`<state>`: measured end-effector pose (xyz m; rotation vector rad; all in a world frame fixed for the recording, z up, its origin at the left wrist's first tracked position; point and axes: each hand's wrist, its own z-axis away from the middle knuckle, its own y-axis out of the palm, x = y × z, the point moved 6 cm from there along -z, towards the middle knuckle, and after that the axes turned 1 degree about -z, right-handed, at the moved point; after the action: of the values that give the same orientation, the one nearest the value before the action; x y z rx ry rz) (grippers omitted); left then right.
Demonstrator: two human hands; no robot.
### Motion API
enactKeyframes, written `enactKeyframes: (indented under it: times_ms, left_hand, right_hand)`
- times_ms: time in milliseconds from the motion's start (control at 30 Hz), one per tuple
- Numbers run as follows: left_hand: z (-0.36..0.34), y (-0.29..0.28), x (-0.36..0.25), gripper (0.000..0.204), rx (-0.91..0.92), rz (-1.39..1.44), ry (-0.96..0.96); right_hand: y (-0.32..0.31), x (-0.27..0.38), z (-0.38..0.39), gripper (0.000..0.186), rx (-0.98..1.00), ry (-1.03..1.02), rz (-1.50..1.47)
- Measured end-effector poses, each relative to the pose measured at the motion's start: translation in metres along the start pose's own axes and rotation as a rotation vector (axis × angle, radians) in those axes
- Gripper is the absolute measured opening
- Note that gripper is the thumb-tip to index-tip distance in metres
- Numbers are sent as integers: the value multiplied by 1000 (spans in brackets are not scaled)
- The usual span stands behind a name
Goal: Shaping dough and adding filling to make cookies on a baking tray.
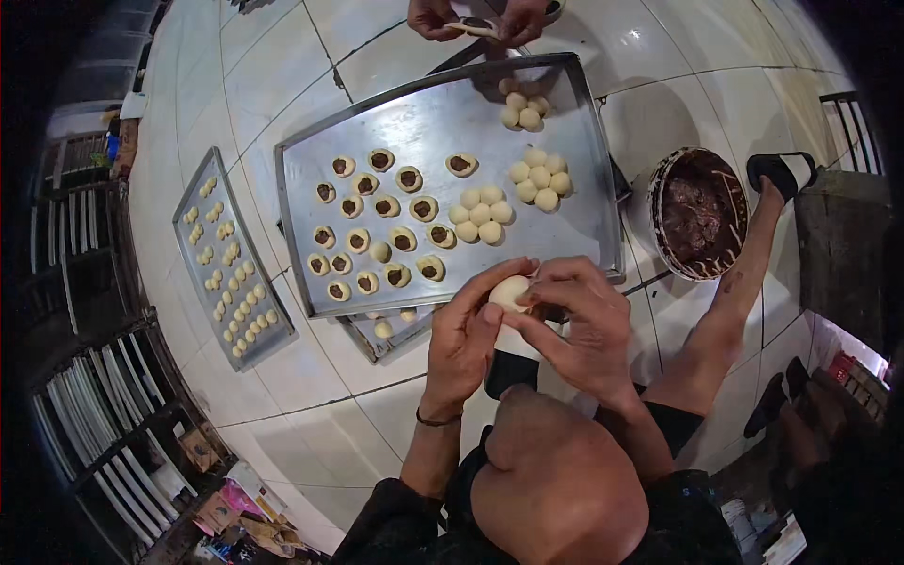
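Note:
My left hand [466, 339] and my right hand [584, 330] meet low in the view, both closed round a pale dough ball [508, 288]; my right fingertips press on it. Just beyond them lies a large metal tray [334, 202]. Its left and middle hold several flattened dough rounds [408, 179] with dark brown filling on top; its right side holds several clusters of plain pale balls [540, 179]. A second tray [367, 344] lies partly hidden under it, with more balls on it.
A narrow tray [218, 165] of small balls lies on the tiled floor at left. A bucket of brown paste [687, 217] stands at right near my leg [716, 339]. A co-worker's hands [518, 19] hold dough at top. Racks of trays [104, 424] line the left.

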<state>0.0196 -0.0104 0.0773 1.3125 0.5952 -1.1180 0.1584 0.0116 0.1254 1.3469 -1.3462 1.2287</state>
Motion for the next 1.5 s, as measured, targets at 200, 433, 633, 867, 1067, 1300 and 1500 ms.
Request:
enactKeyframes:
  times_ms: [200,433,633,867,1067,1300,1500]
  left_hand:
    - [4,-11,-1,39,-70,-210,19]
    - [1,-16,9,37,-80,-71,-78]
    - [10,-50,23,40,-100,-47,-282]
    - [15,-59,44,35,-254,18,-127]
    - [26,-118,54,40,-317,-449,90]
    - [11,-224,18,42,-454,-663,71]
    - [-29,-311,17,44,-451,-1165,357]
  right_hand:
    - [12,-17,7,22,34,204,-61]
    - [25,-32,10,22,64,204,-81]
    - [44,-27,6,23,220,126,60]
    - [57,-82,20,19,112,219,57]
    - [96,-95,38,37,-12,612,-243]
    - [61,-132,65,60,-9,772,-399]
    - [22,-155,80,47,-19,804,-333]
